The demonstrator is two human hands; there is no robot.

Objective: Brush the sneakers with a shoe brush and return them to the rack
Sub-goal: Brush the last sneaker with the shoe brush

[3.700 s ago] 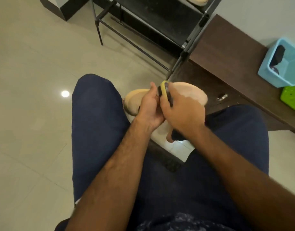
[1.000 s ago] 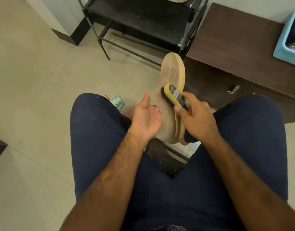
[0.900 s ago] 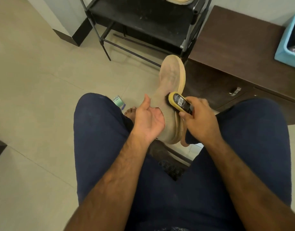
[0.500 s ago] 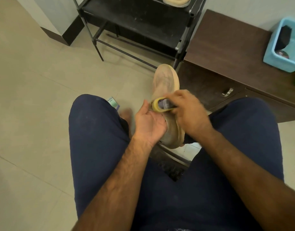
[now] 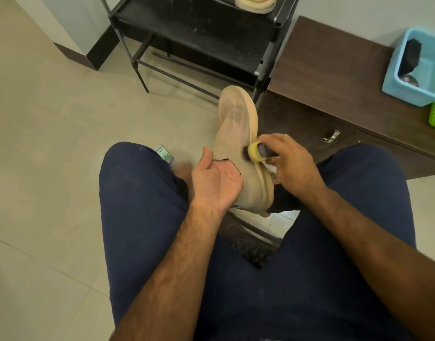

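Sneaker (image 5: 236, 134) toe-up, left grip (image 5: 216, 183) hooked into its opening; just right of it, right grip (image 5: 292, 163) wrapped round yellow brush (image 5: 254, 152) touching sneaker's side.

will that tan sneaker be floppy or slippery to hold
Probably soft: the left hand reaches inside the tan sneaker to brace its fabric upper. Likely light, since one hand holds it up. The matte fabric shouldn't slip much.

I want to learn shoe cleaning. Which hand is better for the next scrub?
Right. The right hand grips the brush against the sneaker; the left hand only holds the sneaker by its opening.
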